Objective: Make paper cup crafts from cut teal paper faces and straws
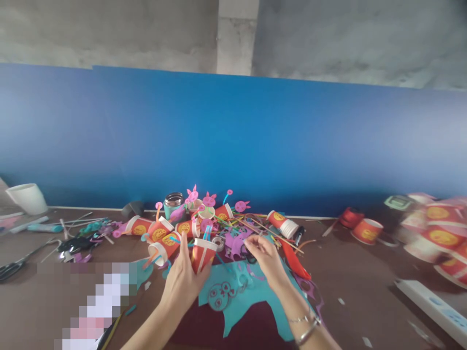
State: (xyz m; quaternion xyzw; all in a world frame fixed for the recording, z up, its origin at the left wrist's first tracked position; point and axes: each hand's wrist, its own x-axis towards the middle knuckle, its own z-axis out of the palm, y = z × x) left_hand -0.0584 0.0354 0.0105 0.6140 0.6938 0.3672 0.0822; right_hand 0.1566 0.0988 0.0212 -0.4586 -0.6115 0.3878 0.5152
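Note:
My left hand (184,274) is wrapped around a red paper cup (203,256) with a yellow print and a white rim. Blue straw pieces (207,233) stick up out of it. To the right, my right hand (268,262) has thumb and fingertips pinched together; whatever is between them is too small to make out. Just beside those fingertips lies purple cut paper (235,242). Beneath both hands spreads a teal paper sheet (260,311) with round faces drawn on it and pieces cut away. A small tape roll (218,243) sits by the cup.
Red cups (159,232) with straws and pink paper animal heads (209,200) crowd the back. Cup stacks (441,233) and a white power strip (434,306) are at right. Scissors (14,267) and a white cup (27,198) lie left. A blue partition (233,141) bounds the table.

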